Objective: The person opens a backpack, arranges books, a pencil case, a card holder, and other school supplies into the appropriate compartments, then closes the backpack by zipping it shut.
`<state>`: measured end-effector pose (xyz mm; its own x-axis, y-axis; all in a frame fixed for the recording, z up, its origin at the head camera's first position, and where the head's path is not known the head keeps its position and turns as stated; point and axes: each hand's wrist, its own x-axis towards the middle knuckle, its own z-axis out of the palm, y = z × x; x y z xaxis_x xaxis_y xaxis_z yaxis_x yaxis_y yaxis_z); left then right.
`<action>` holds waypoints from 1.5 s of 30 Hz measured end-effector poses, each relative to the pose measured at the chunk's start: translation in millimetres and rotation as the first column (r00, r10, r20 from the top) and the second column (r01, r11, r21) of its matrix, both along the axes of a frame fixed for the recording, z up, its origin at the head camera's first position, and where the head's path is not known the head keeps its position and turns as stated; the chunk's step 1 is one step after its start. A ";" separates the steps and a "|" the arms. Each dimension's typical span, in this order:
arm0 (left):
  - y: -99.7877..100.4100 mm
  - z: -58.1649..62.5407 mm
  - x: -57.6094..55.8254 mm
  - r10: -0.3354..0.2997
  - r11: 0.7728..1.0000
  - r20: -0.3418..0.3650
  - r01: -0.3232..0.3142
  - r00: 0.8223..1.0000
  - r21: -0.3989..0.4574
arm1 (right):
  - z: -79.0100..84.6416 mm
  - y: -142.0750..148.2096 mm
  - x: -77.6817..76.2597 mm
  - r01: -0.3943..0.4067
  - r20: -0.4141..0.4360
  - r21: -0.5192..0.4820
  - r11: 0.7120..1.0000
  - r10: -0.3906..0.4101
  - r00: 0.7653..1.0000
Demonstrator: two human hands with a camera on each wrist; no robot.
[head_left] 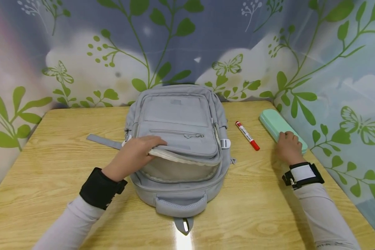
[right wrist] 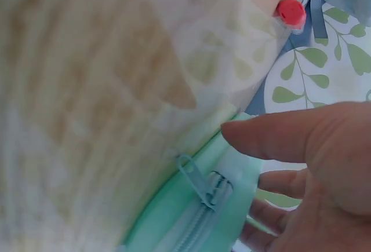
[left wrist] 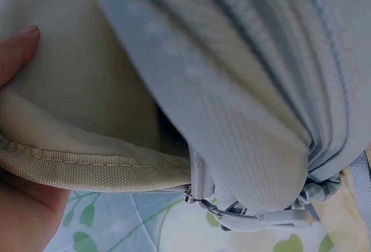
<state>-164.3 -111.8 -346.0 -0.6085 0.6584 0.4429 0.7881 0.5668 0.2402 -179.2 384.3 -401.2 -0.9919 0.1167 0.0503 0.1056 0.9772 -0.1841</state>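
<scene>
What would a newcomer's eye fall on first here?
Probably the gray backpack centered on the wooden table, its compartment held open by the left hand. Then the red-capped marker to its right, and farther right, the mint-green pencil case gripped by the right hand.

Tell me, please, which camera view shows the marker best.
The head view: the marker lies there uncovered, its whole length in sight. The right wrist view shows only a red end, and the left wrist view shows none of it.
</scene>
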 end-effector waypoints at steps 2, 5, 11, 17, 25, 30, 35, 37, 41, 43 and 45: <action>0.2 0.3 0.5 0.001 1.000 -0.002 -0.001 1.000 0.004 | -1.6 1.7 0.2 0.026 0.019 -0.026 0.999 -0.025 0.999; 0.6 -0.2 0.5 0.000 1.000 -0.003 0.000 1.000 0.006 | -2.4 4.7 1.4 0.075 0.041 -0.065 0.995 -0.072 0.997; 0.4 -1.9 0.7 0.001 1.000 -0.001 -0.001 1.000 0.004 | 1.1 10.1 6.2 0.091 0.071 -0.092 0.992 -0.085 0.994; 0.4 -4.0 0.0 0.004 1.000 -0.004 -0.004 1.000 0.003 | -0.2 14.9 7.5 0.066 0.062 -0.077 0.995 -0.061 0.996; 1.3 -4.7 -0.2 0.011 1.000 -0.015 -0.011 1.000 -0.010 | -2.4 20.6 8.5 0.031 0.004 -0.090 0.995 -0.031 1.000; 1.3 -5.2 -0.7 0.009 1.000 -0.023 -0.009 1.000 -0.010 | 4.2 20.8 11.8 0.067 0.083 -0.215 0.974 -0.050 0.995; 3.4 -4.8 -2.7 0.016 1.000 -0.013 -0.016 1.000 -0.012 | 21.2 16.3 21.3 0.058 0.064 -0.286 0.956 -0.042 0.997; 4.9 -4.1 -3.9 0.025 1.000 -0.002 -0.025 1.000 -0.013 | 31.8 9.4 29.8 0.014 0.008 -0.307 0.952 -0.012 1.000; 6.8 -0.3 -6.5 0.072 0.997 0.029 -0.071 0.997 -0.015 | 62.0 -15.8 49.5 -0.162 -0.125 -0.382 0.910 0.123 0.984; 8.4 4.1 -8.0 0.102 0.995 0.050 -0.102 0.994 -0.005 | 80.0 -31.6 60.2 -0.283 -0.185 -0.426 0.859 0.224 0.957; 10.5 11.9 -9.5 0.136 0.990 0.088 -0.139 0.987 0.028 | 94.6 -46.7 70.2 -0.454 -0.287 -0.450 0.769 0.357 0.889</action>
<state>-173.9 -101.3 -334.1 -0.7287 0.5518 0.4056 0.6791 0.6585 0.3242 -109.0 337.6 -306.6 -0.9317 -0.2380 0.2744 -0.3609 0.6917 -0.6255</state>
